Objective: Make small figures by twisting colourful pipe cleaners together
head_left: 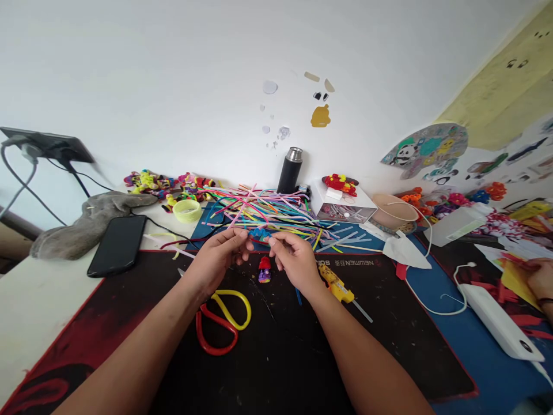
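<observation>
Between my two hands is a small twisted piece of blue pipe cleaner [259, 233], held above the dark desk mat. My left hand [224, 253] pinches its left end, fingers closed. At its right end my right hand [294, 256] is closed in a pinch as well. Just below them on the mat lies a small red and purple figure [264, 271]. Scissors with one red and one yellow handle [222, 320] rest under my left wrist, their blades mostly hidden. A yellow glue gun [339, 285] with a glue stick in its back lies right of my right hand.
Many coloured pipe cleaners [259, 207] are heaped behind my hands. A black flask [290, 172] and a white box [341, 204] stand near the wall. At left lie a phone [116, 245] and tape [187, 211]. Another person's hand [540, 279] and a power bank [496, 323] are at right.
</observation>
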A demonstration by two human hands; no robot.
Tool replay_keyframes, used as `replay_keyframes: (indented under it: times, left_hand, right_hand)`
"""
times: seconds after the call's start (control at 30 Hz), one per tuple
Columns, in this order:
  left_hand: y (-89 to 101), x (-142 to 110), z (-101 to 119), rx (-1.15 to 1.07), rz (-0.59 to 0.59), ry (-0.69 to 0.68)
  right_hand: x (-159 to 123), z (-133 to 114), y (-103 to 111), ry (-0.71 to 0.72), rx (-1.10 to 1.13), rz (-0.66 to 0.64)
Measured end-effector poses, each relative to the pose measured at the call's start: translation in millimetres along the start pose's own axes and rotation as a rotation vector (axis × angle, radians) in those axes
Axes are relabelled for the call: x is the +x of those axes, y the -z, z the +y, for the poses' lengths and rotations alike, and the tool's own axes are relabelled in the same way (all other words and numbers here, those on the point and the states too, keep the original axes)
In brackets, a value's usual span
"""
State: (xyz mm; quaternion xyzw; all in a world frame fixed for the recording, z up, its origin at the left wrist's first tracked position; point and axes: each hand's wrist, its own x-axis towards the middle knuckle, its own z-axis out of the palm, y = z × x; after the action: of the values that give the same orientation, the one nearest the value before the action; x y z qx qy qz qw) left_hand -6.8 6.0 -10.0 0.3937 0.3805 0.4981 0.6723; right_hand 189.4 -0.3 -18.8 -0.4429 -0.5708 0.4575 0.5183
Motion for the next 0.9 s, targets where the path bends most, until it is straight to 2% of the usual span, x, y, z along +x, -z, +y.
replay_keyframes:
  times: [0.9]
  left_hand:
    - [-4.1,-0.4,2.1,0.066,0.011,-0.010]
  right_hand:
    - [-2.8,-2.8,-1.0,0.001,-0.001,-0.030]
